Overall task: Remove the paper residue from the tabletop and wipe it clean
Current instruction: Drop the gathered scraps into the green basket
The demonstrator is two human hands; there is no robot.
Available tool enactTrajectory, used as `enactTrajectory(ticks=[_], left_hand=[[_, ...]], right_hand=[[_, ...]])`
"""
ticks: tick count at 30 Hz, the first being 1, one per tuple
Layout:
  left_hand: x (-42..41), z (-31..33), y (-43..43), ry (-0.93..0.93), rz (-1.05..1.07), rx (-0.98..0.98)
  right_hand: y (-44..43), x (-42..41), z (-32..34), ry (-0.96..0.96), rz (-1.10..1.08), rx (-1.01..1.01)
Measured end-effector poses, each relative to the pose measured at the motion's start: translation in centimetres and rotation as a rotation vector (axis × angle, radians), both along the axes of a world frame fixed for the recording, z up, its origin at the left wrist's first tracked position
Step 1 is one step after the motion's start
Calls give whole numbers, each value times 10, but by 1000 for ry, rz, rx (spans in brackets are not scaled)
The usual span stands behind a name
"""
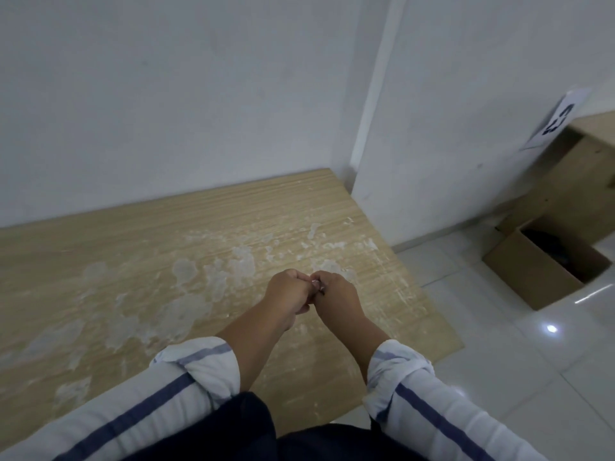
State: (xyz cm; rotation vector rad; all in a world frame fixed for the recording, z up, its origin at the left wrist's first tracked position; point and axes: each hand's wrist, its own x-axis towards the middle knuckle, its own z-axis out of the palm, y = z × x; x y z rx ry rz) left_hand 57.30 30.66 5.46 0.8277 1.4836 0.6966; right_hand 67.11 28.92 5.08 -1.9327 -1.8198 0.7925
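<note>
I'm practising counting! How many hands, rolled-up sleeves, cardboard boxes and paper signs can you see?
Hands: 2, the left hand and the right hand
Rolled-up sleeves: 2, the left sleeve and the right sleeve
Cardboard boxes: 1, the open cardboard box
Paper signs: 1, the paper sign
Total: 6

Both forearms reach forward, sleeves rolled to mid-forearm. The left hand (pixel 285 294) and right hand (pixel 336 294) meet at centre, knuckles up, fingers (pixel 307 307) curled in and touching each other. Something small and dark sits pinched between them, too small to identify.
</note>
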Motion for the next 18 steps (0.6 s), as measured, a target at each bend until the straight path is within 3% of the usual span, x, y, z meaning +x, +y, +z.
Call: enactTrajectory(ticks=[11, 18], left_hand=[[163, -4, 24, 26, 75, 22], [274, -33, 12, 172, 113, 64]], right_hand=[[34, 162, -11, -169, 95, 10], [40, 269, -34, -352, 283, 24]])
